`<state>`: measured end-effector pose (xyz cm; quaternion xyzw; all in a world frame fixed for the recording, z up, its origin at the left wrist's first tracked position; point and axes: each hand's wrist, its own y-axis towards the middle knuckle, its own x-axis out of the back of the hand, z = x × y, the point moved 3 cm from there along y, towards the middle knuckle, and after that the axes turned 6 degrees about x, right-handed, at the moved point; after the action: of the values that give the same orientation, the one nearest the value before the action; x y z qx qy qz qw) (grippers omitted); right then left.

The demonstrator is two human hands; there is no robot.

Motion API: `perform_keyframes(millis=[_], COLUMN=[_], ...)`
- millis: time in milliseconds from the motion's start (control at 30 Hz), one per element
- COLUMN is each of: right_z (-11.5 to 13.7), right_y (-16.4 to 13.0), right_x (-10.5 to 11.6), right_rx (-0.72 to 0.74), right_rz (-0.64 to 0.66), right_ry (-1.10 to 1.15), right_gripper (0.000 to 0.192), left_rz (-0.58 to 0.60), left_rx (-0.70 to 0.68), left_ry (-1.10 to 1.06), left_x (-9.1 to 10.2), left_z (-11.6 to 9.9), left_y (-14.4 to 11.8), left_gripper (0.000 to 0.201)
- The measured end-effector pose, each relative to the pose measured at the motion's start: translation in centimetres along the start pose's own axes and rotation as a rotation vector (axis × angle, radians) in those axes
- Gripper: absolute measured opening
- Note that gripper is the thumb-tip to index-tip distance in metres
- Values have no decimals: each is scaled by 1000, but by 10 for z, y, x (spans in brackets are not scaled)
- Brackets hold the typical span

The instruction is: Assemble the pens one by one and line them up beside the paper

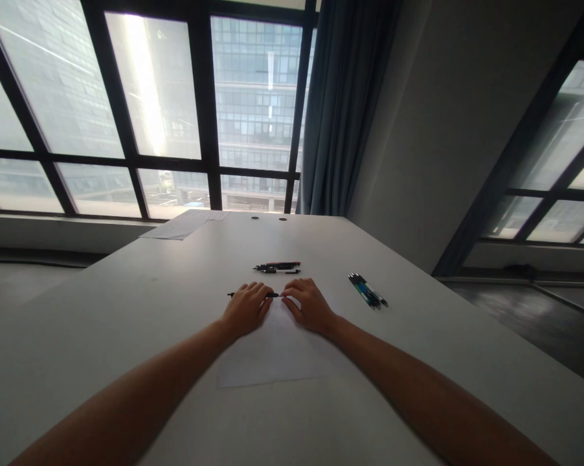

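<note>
Pen in hand: a black pen [271,295] lies flat at the far edge of a white sheet of paper [277,349], between the two hands.
Long axis: it runs from 9 o'clock to 3 o'clock across the view, its tip poking out past the left hand toward 9 o'clock.
Left hand [246,309]: palm down over the left part of the pen, fingers curled onto it; the grip looks closed on the barrel, though the fingers hide the contact itself.
Right hand [309,304]: palm down at the pen's 3 o'clock end, fingertips meeting that end; its grip seems pinched on the pen's end, the exact hold too small to read.
Nearer hand: neither, as both sit on the pen, the left covering more of its length and the right only the end.
Direction from the grips: the bare middle of the pen lies at 3 o'clock from the left grip and at 9 o'clock from the right grip, so the hands face each other along the pen's axis.
Other pens: a small cluster of black and red pens [277,266] lies at 12 o'clock, just beyond the hands; a bundle of blue-green pens [367,290] lies at 3 o'clock, apart from the right hand.
Bench [127,304]: white, carrying all of this, with more papers [185,224] at its far 11 o'clock corner.
</note>
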<state>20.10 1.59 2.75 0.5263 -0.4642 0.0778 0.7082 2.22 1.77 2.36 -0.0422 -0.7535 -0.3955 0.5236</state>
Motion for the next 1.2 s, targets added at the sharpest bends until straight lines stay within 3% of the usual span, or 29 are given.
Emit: perform_keyframes(millis=[433,967,1200], right_z=[3,4,5], right_y=[1,2,3], right_x=[2,1,2], right_rx=[26,2,4], right_rz=[-42,49,31], right_ry=[17,21,58], right_gripper=[11,15,20], left_rz=[3,23,14], left_rx=[-28,-58,-57], left_ry=[-28,-63,-115], left_x=[-1,-2,-2], left_z=[1,1,2], left_y=[0,-2,-2], left_gripper=[19,22,22])
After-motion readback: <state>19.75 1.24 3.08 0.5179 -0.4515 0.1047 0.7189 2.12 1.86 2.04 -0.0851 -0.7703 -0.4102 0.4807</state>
